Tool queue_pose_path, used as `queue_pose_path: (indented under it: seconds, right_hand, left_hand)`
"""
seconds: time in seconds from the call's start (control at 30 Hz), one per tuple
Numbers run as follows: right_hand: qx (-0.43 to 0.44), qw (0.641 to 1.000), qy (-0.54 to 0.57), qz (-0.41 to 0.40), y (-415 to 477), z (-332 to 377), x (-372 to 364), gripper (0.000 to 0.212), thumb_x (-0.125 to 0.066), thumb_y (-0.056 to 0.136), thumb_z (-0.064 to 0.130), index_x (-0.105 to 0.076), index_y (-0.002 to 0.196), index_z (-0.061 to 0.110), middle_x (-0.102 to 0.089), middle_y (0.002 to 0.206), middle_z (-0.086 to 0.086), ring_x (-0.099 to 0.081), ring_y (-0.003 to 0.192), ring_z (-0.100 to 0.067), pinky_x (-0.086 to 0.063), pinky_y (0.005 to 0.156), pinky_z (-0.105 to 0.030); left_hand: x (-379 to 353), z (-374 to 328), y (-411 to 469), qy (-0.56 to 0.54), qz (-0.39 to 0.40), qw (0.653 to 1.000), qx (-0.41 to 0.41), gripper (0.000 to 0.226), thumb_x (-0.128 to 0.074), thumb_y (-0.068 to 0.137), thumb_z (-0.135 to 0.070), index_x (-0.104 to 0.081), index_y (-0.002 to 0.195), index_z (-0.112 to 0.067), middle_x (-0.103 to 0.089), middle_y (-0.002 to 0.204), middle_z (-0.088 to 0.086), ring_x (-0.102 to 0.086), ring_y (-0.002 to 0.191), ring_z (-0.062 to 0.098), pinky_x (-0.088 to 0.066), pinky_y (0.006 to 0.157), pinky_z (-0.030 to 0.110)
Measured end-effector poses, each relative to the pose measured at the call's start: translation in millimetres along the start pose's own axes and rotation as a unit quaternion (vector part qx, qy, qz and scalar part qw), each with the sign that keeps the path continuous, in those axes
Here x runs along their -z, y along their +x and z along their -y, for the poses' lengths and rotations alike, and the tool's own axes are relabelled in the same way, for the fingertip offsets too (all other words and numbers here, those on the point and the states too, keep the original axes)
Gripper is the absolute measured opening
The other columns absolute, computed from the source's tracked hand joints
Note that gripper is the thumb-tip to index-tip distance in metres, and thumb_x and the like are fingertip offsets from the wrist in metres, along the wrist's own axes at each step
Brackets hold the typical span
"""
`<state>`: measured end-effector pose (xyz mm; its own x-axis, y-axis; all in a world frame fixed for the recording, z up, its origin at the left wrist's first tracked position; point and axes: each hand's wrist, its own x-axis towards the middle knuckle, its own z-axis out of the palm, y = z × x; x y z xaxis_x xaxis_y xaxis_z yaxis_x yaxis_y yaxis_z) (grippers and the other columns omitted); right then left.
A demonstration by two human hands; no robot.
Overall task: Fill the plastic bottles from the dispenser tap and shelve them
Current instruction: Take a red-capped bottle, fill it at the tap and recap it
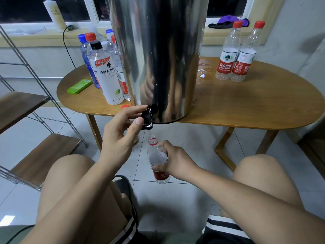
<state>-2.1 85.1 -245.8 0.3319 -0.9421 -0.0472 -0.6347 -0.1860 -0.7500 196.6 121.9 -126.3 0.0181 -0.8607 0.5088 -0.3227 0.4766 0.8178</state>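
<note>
The left hand (pixel 121 131) pinches the lever of the black tap (pixel 147 118) on the steel dispenser (pixel 158 50) between thumb and forefinger, with the other fingers loosely curled. Directly below the tap the open bottle (pixel 157 158) stands nearly upright, its long axis tipped a little and its mouth just under the spout. The right hand (pixel 174 161) wraps its fingers round the bottle's middle. A thin stream seems to fall into the neck, though the fill level is hard to read (the label hides the lower half). The right hand is the one placed to carry the bottle. The loose red cap (pixel 125 106) lies just left of the tap, and the shelf (pixel 21 103) well left of it.
</note>
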Motion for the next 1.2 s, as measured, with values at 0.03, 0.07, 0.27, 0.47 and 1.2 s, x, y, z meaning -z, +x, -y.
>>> queue_pose_path:
  seconds: [0.03, 0.07, 0.27, 0.47, 1.2]
  right_hand:
    - [0.001, 1.0, -0.001, 0.0, 0.2, -0.1, -0.1, 0.076, -0.093, 0.069, 0.056, -0.049, 0.128, 0.038, -0.071, 0.127, 0.004, -0.069, 0.107, -0.019, -0.059, 0.092, -0.036]
    - [0.001, 1.0, -0.001, 0.001, 0.1, 0.0, 0.1, 0.076, -0.093, 0.069, 0.056, -0.049, 0.128, 0.038, -0.071, 0.127, 0.004, -0.069, 0.107, -0.019, -0.059, 0.091, -0.035]
    - [-0.002, 1.0, -0.006, 0.01, -0.5, 1.3, -0.1, 0.076, -0.093, 0.071, 0.055, -0.049, 0.13, 0.038, -0.071, 0.127, 0.004, -0.069, 0.107, -0.019, -0.06, 0.091, -0.036]
    - [-0.001, 1.0, -0.013, 0.011, -1.2, 2.8, 1.1, 0.077, -0.095, 0.073, 0.053, -0.05, 0.132, 0.035, -0.069, 0.131, 0.004, -0.068, 0.11, -0.019, -0.058, 0.091, -0.034]
    - [-0.008, 1.0, -0.019, 0.019, -3.0, 6.3, 1.6, 0.076, -0.095, 0.072, 0.05, -0.05, 0.131, 0.032, -0.073, 0.122, 0.003, -0.07, 0.102, -0.021, -0.055, 0.08, -0.031]
  left_hand:
    - [0.0, -0.2, 0.0, 0.0, 0.0, 1.0, -0.001, 0.033, -0.056, 0.109, -0.033, -0.071, 0.135, -0.019, -0.076, 0.123, 0.0, -0.072, 0.117, 0.027, -0.058, 0.094, 0.063]
    - [0.0, -0.3, -0.1, 0.001, 0.0, 1.0, -0.002, 0.033, -0.056, 0.109, -0.033, -0.071, 0.135, -0.019, -0.076, 0.123, -0.001, -0.072, 0.117, 0.027, -0.058, 0.095, 0.063]
    - [0.3, 2.5, 0.3, -0.003, 0.002, 1.0, -0.001, 0.032, -0.057, 0.11, -0.033, -0.071, 0.135, -0.02, -0.075, 0.123, 0.001, -0.072, 0.117, 0.029, -0.058, 0.093, 0.064]
    - [0.6, 1.9, 0.3, -0.003, 0.001, 1.0, -0.002, 0.033, -0.057, 0.109, -0.034, -0.07, 0.136, -0.02, -0.075, 0.124, 0.0, -0.072, 0.118, 0.028, -0.058, 0.094, 0.062]
    - [0.6, 5.2, 0.5, -0.009, 0.0, 1.0, -0.002, 0.03, -0.057, 0.109, -0.034, -0.071, 0.134, -0.026, -0.075, 0.125, 0.001, -0.072, 0.118, 0.027, -0.059, 0.091, 0.063]
